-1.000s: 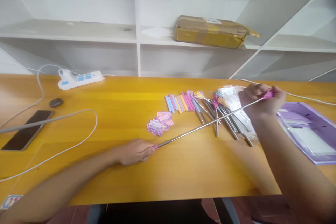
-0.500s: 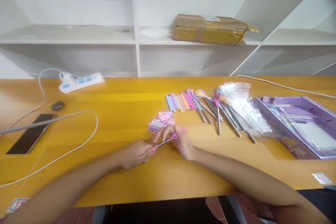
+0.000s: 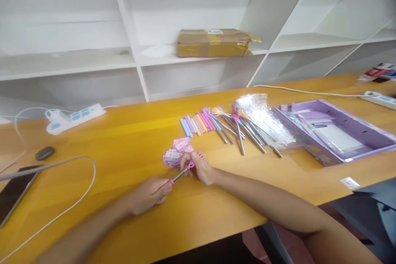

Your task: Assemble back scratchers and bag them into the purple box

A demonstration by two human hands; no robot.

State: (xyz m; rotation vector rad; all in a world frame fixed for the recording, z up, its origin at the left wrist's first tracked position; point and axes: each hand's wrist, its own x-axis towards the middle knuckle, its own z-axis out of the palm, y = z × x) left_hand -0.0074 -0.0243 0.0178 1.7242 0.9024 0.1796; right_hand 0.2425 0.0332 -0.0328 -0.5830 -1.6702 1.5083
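My left hand [image 3: 151, 193] pinches the pink handle end of a short metal telescopic scratcher [image 3: 180, 175]. My right hand [image 3: 199, 167] is closed on its pink claw head. The tool lies collapsed between both hands, just above the yellow table [image 3: 130, 140]. A pile of small pink labels [image 3: 176, 153] sits right behind my right hand. Further back lie pastel handle sleeves [image 3: 195, 123] in a row and several metal scratchers [image 3: 244, 130] with coloured heads.
Clear plastic bags [image 3: 262, 117] lie beside the scratchers. A purple open box [image 3: 337, 132] stands at the right. A power strip [image 3: 74, 116], white cable [image 3: 71, 202], dark phone [image 3: 12, 192] and small grey object [image 3: 45, 153] are at the left. A brown parcel [image 3: 213, 43] sits on the white shelf.
The scratcher was stretched long between my hands; my right hand slid in toward my left and the tool collapsed short. The view has since swung to the right.
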